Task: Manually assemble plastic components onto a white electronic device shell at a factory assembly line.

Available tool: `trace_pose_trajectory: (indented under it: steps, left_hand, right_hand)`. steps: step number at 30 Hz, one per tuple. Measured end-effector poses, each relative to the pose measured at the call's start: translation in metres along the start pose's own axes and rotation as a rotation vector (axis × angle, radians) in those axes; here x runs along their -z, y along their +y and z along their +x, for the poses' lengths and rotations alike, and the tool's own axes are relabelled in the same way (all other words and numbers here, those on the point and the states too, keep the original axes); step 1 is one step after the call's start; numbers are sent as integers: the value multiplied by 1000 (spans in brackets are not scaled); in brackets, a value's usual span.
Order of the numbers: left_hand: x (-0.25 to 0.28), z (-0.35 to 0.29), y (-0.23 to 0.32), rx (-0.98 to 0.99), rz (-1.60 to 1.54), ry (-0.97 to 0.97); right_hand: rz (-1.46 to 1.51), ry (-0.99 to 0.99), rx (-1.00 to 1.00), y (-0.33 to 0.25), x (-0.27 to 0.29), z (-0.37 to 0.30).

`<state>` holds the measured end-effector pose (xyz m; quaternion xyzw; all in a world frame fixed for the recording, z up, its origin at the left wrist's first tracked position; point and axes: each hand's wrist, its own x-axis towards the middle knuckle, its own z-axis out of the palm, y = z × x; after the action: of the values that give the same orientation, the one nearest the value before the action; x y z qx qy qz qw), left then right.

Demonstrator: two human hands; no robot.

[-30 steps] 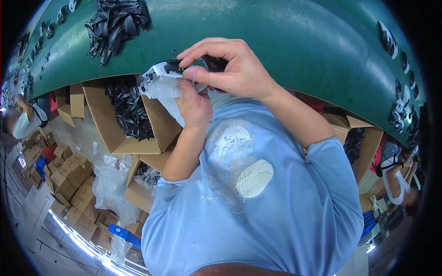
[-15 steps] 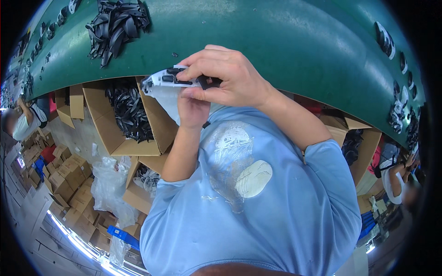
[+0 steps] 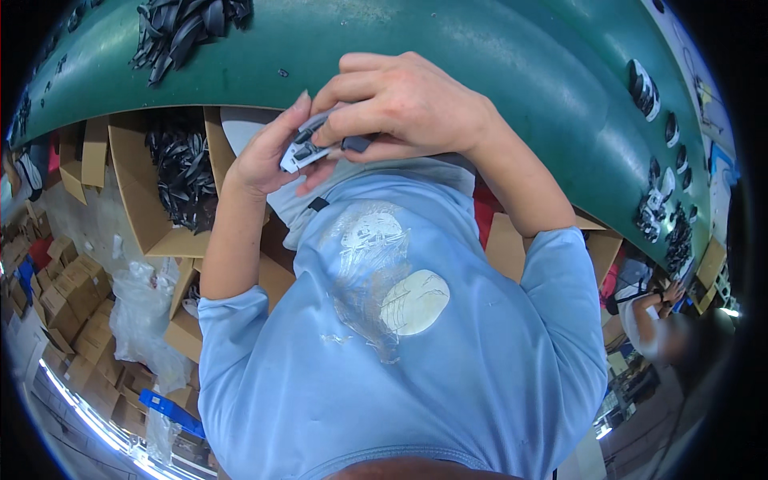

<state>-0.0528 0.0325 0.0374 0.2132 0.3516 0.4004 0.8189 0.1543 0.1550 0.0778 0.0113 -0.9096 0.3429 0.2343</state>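
Note:
Close to my waist, at the near edge of the green table, both hands meet on a small white plastic part (image 3: 294, 160) with black pieces set in it. My left hand (image 3: 264, 152) cups it from the left, thumb up along its far side and fingers underneath. From above, my right hand (image 3: 408, 104) bends over the part, its fingertips pressing on the black pieces. A dark block-like piece (image 3: 357, 144) shows beneath the right fingers; how it joins the white part is hidden.
A pile of black curved plastic parts (image 3: 188, 28) lies on the green table (image 3: 496, 88). Below its edge stands a cardboard box (image 3: 132, 192) of similar black parts. White-and-black parts (image 3: 644, 90) line the right side, where another person (image 3: 648, 320) works.
My left hand has come round from beneath the white part to its left side, thumb now raised. The part has tipped, its free end pointing lower. The view has shifted slightly.

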Motion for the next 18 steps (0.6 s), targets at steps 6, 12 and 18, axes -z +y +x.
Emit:
trace_pose_trajectory:
  steps: [6, 12, 18]
  left_hand:
    - [-9, -2, -5, 107, -110, 23]
    - [-9, -6, -3, -47, 56, -17]
    - [-6, -7, -9, -142, -10, 42]
  right_hand:
    - [-137, -136, -125, -2, 5, -5]
    - [-93, 115, -99, 4, -6, -5]
    - [-80, 191, -72, 3, -4, -8]
